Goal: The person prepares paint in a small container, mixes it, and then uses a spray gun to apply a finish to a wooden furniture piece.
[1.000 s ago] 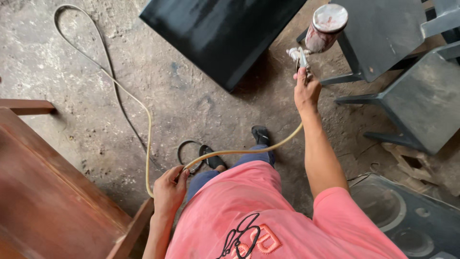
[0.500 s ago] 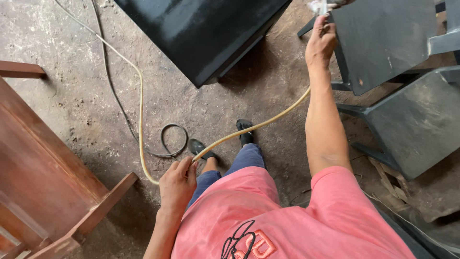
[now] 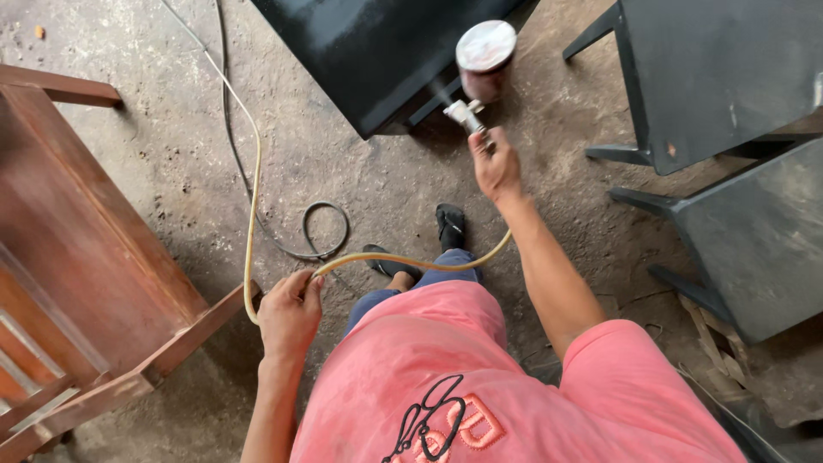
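Observation:
My right hand is stretched forward and grips a spray gun with a round cup on top. Its nozzle points at a glossy black painted panel just ahead, and a faint mist shows at the tip. A yellowish air hose runs from the gun back past my legs. My left hand is closed on this hose near my left hip. My feet in dark shoes stand on the dusty concrete floor.
A brown wooden furniture piece stands close on the left. Dark grey painted furniture stands at the right, another piece below it. A thin black cable loops on the floor ahead of my feet.
The view shifted and the spray gun with its cup has come back into sight. My right hand moved left toward the black panel. My left hand still holds the hose.

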